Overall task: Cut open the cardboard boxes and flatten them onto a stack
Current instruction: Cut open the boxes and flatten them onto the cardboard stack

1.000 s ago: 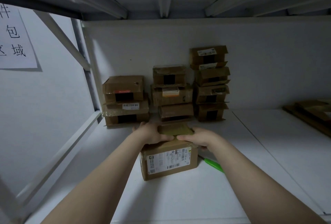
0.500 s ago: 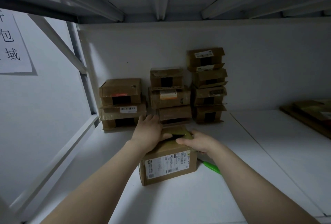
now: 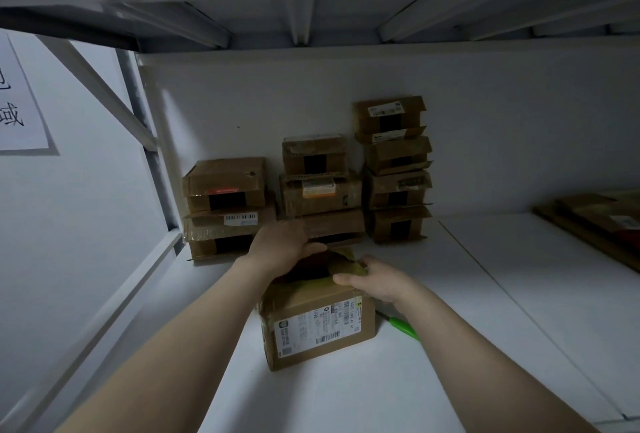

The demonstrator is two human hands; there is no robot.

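Head view: two bare hands pulled at the top flaps of a brown cardboard box (image 3: 317, 322) on a white shelf (image 3: 346, 398).
Its white barcoded shipping label was too small to read, and its interior was too dark to tell any contents. The left hand (image 3: 284, 245) gripped the far flap, thumb hooked at the opening; the right hand (image 3: 375, 282) pinched the taped right flap. A green-handled cutter (image 3: 403, 327) lay just beside it. Stacked labelled cartons (image 3: 322, 190) stood behind; a white wall sign (image 3: 20, 103) showed "域".
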